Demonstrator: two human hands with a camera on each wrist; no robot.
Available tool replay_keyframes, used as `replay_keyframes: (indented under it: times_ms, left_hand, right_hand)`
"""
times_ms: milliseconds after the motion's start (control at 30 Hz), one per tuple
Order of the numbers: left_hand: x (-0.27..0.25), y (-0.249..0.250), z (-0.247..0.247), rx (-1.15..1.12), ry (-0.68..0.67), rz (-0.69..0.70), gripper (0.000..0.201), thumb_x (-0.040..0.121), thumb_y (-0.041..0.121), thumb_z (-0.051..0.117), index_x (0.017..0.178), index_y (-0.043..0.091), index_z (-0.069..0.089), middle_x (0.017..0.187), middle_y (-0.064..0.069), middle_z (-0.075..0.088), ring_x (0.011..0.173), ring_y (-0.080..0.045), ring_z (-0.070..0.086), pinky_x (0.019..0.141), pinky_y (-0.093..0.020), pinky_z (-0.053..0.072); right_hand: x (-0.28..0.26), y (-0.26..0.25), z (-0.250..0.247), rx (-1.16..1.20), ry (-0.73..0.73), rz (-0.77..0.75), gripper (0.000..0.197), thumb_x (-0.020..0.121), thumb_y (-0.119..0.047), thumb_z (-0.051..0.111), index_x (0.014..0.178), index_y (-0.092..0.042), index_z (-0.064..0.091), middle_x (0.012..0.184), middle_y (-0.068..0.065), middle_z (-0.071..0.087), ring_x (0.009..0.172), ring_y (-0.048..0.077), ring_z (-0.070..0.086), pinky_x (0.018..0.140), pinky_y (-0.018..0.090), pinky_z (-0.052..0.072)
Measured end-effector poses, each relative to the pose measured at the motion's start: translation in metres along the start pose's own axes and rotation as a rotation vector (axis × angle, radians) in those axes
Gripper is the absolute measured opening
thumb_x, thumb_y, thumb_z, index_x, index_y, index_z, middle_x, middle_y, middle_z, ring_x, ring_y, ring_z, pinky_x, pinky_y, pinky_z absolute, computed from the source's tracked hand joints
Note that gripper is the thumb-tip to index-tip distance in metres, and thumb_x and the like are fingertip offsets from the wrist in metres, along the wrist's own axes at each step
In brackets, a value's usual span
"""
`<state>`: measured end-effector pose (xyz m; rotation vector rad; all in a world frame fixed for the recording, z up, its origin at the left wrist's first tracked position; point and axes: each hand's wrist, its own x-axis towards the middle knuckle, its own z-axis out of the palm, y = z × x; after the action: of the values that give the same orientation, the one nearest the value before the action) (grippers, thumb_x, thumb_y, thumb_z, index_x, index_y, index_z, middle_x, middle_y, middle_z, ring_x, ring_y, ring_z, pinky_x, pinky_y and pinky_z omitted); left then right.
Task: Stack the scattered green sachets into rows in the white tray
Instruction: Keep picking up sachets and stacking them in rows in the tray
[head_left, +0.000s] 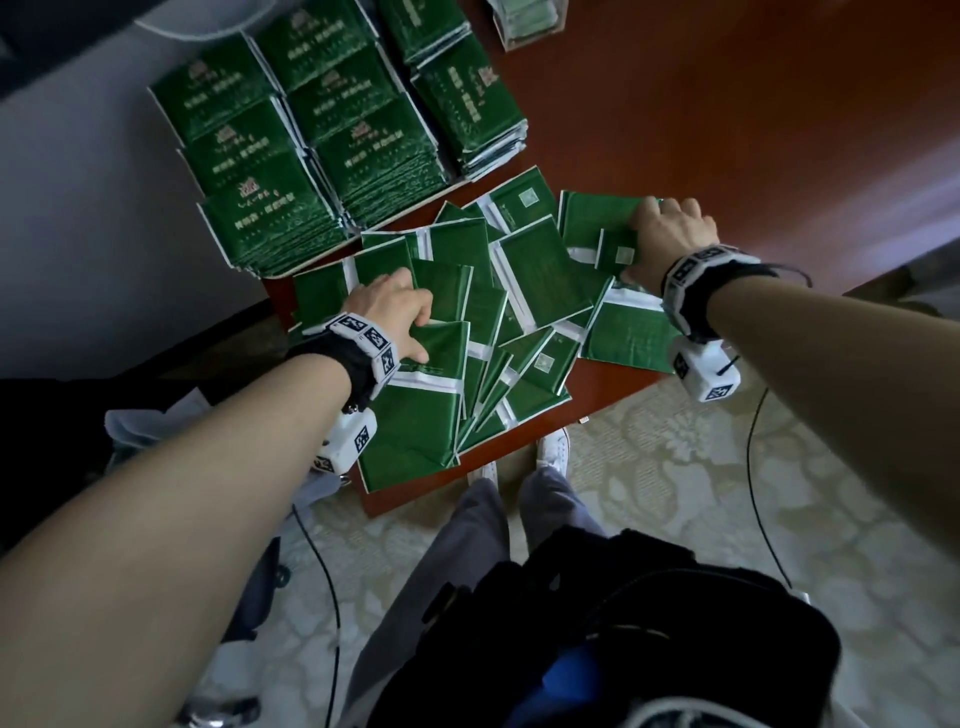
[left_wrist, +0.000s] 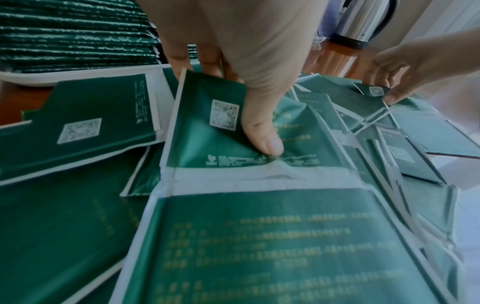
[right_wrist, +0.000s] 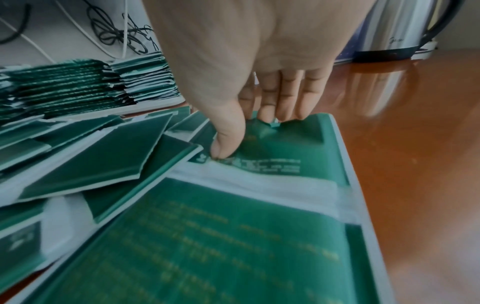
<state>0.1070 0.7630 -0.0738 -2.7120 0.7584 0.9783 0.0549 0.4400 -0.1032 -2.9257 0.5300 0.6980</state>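
- Green sachets lie scattered and overlapping on the near end of the brown table, too tangled for me to count; easily more than a dozen, several slid half under others.
- Beyond them, the white tray holds the stacked sachets: I count about eight stacks from above, in rows, though the far ones run off the top edge.
- Only a strip of the tray's rim shows; the stacks cover the rest.
- Left hand is down on the left side of the scatter. Up close, its thumb presses one sachet from the front while the fingers curl behind its top edge, so it has that one pinched.
- Right hand is at the far right of the pile, by the table's bare wood. Its thumb and fingertips squeeze the end of a sachet, crumpling it a little.
- Printing on the sachets is gold and too blurred to read; some show a white code square.
- One steel kettle stands farther back, cut off by the frame.
- One clear box sits beyond the tray, contents hard to make out.
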Motion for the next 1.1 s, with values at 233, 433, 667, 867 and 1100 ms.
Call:
replay_keyframes:
  times_ms: [233, 433, 667, 867, 1100]
  left_hand:
    - [-0.007, 0.01, -0.023, -0.186, -0.017, 0.004, 0.031, 0.077, 0.034, 0.082, 0.098, 0.028, 0.061, 0.105, 0.0, 0.066, 0.09, -0.023, 0.061, 0.072, -0.029, 0.045]
    - [0.015, 0.054, -0.052, -0.231, 0.01, 0.059, 0.064, 0.091, 0.042, 0.066, 0.146, 0.016, 0.045, 0.145, -0.009, 0.051, 0.129, -0.029, 0.05, 0.102, -0.035, 0.046]
    - [0.062, 0.143, -0.074, -0.156, -0.003, 0.057, 0.041, 0.094, 0.036, 0.059, 0.126, 0.01, 0.055, 0.119, -0.012, 0.062, 0.107, -0.03, 0.06, 0.075, -0.032, 0.048]
    - [0.093, 0.216, -0.093, -0.168, -0.009, -0.061, 0.035, 0.094, 0.034, 0.058, 0.124, 0.014, 0.056, 0.114, -0.012, 0.064, 0.102, -0.032, 0.062, 0.078, -0.035, 0.053]
    - [0.101, 0.285, -0.104, -0.174, 0.069, -0.232, 0.034, 0.095, 0.036, 0.058, 0.127, 0.022, 0.054, 0.113, -0.006, 0.065, 0.096, -0.029, 0.063, 0.07, -0.034, 0.051]
  right_hand:
    - [-0.019, -0.003, -0.015, -0.073, -0.004, 0.021, 0.03, 0.087, -0.03, 0.07, 0.109, -0.012, 0.061, 0.115, 0.014, 0.056, 0.113, 0.034, 0.048, 0.093, 0.048, 0.04]
    - [-0.032, 0.018, -0.027, -0.011, -0.045, 0.007, 0.021, 0.093, -0.021, 0.059, 0.107, -0.009, 0.049, 0.088, 0.012, 0.058, 0.07, 0.03, 0.054, 0.06, 0.036, 0.044]
    - [0.001, 0.082, -0.05, -0.192, -0.094, -0.157, 0.022, 0.095, -0.013, 0.053, 0.114, -0.016, 0.062, 0.098, 0.009, 0.067, 0.08, 0.03, 0.064, 0.062, 0.031, 0.046]
    - [0.05, 0.149, -0.092, -0.365, -0.11, -0.357, 0.024, 0.092, -0.012, 0.052, 0.111, -0.015, 0.067, 0.096, 0.008, 0.065, 0.084, 0.03, 0.065, 0.064, 0.033, 0.05]
    - [0.074, 0.206, -0.101, -0.425, -0.105, -0.543, 0.03, 0.091, -0.021, 0.052, 0.119, -0.022, 0.061, 0.113, 0.006, 0.065, 0.099, 0.028, 0.064, 0.073, 0.033, 0.051]
